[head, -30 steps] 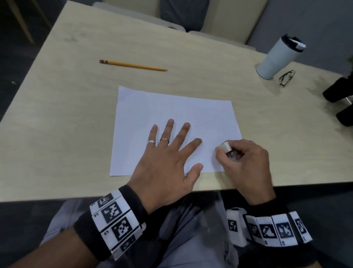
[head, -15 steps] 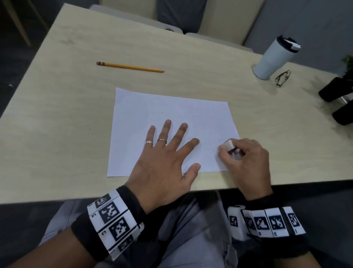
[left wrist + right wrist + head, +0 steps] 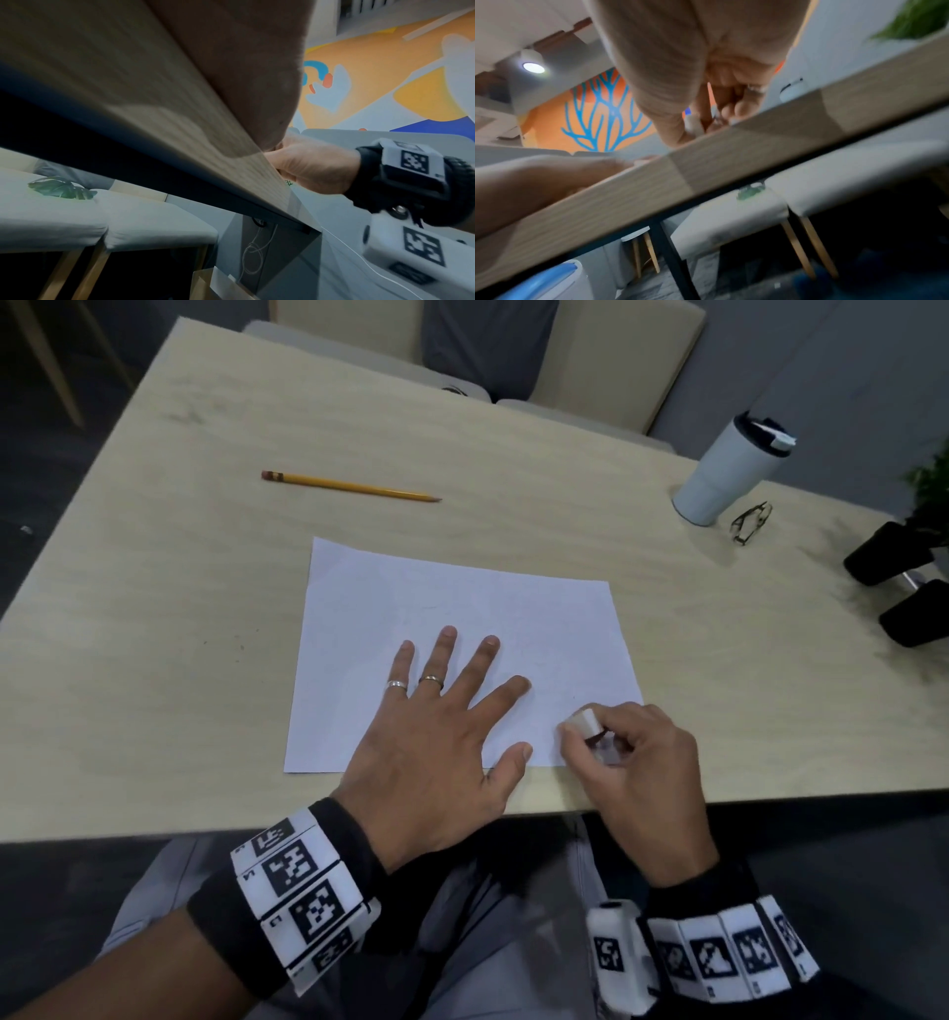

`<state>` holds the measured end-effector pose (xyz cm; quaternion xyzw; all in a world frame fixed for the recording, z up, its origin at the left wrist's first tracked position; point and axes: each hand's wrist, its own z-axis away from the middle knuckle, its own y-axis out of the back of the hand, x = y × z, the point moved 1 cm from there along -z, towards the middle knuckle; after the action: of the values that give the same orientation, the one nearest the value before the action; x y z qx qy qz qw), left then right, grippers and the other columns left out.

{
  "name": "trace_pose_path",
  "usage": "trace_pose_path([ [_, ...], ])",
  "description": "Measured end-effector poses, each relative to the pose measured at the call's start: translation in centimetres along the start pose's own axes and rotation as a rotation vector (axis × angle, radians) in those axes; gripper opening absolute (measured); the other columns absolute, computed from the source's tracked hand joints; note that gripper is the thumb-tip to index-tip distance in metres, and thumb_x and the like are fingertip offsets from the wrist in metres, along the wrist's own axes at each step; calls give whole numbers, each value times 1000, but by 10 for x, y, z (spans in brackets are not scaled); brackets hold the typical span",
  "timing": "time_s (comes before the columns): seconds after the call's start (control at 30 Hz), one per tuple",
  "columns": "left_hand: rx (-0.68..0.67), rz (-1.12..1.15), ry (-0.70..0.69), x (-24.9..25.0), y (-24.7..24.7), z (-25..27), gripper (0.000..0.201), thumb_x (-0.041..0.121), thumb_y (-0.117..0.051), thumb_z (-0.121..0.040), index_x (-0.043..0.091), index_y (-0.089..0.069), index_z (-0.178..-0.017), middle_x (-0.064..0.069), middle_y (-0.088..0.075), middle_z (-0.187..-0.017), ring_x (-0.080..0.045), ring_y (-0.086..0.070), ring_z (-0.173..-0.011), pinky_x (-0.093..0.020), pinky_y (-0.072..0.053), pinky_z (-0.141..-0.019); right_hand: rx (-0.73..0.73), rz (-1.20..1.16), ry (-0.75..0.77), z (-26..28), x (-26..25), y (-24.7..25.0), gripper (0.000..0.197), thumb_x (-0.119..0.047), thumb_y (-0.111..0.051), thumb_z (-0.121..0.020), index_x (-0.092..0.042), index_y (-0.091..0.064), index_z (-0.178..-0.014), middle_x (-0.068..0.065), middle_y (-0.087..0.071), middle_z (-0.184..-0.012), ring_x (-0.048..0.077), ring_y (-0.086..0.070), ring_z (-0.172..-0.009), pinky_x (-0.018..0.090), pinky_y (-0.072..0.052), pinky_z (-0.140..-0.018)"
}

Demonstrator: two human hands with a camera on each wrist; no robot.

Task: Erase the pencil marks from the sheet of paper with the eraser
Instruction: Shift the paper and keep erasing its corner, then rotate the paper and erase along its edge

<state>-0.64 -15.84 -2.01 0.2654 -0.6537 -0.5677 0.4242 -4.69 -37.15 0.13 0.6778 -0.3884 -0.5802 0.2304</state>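
Observation:
A white sheet of paper [image 3: 452, 618] lies on the light wooden table [image 3: 179, 608] in front of me, with only faint pencil traces showing. My left hand [image 3: 436, 721] lies flat on the sheet's near half, fingers spread and straight, pressing it down. My right hand [image 3: 631, 762] pinches a white eraser [image 3: 583, 722] and holds it against the sheet's near right corner. In the right wrist view the right hand [image 3: 706, 91] shows curled fingers above the table's edge. The left wrist view shows the right hand [image 3: 308, 168] beyond the table edge.
A yellow pencil [image 3: 349, 486] lies on the table beyond the sheet, to the left. A white tumbler [image 3: 729, 469] with a dark lid and a pair of glasses [image 3: 751, 522] stand at the far right. Black objects [image 3: 893, 588] sit at the right edge.
The right hand with the eraser has shifted slightly back and forth at the sheet's near right corner. The left hand has stayed flat on the paper.

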Motion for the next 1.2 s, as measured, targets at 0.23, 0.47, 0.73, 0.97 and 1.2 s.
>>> trace_pose_path([
  [0.23,-18,-10,-1,1,1,0,69,69,-13,-104,42,-8,-167,3,13,-176,-30,20,-161,-58,6,-128,32,68,1,-6,2,5,26,-20,-81,-90,-16,-69,-68,-4,-61,-64,20,-53,-74,40,-48,-69],
  [0.47,-17,-9,-6,1,1,0,69,69,-13,-103,42,-10,-167,2,11,-176,-31,17,-161,-57,4,-129,96,103,-35,-17,15,10,23,-23,-80,-90,-16,-71,-70,-6,-64,-66,20,-55,-74,43,-50,-70],
  [0.73,-13,4,-4,1,0,0,69,69,-14,-103,42,-11,-167,3,10,-176,-30,16,-162,-57,5,-129,73,42,-47,-16,20,16,18,-20,-82,-91,-16,-75,-74,-6,-65,-68,17,-55,-72,42,-50,-70],
  [0.97,-21,-6,-4,1,1,0,70,69,-12,-103,42,-10,-167,2,10,-176,-30,17,-161,-57,5,-129,51,10,-36,-15,21,12,18,-22,-82,-90,-18,-76,-74,-7,-64,-67,17,-54,-71,40,-49,-69],
  [1.2,-25,3,-6,2,1,0,68,68,-11,-103,43,-7,-167,3,14,-176,-29,20,-161,-56,7,-129,9,33,-7,-13,19,19,14,-24,-80,-91,-26,-76,-77,-15,-69,-76,14,-55,-77,31,-45,-70],
])
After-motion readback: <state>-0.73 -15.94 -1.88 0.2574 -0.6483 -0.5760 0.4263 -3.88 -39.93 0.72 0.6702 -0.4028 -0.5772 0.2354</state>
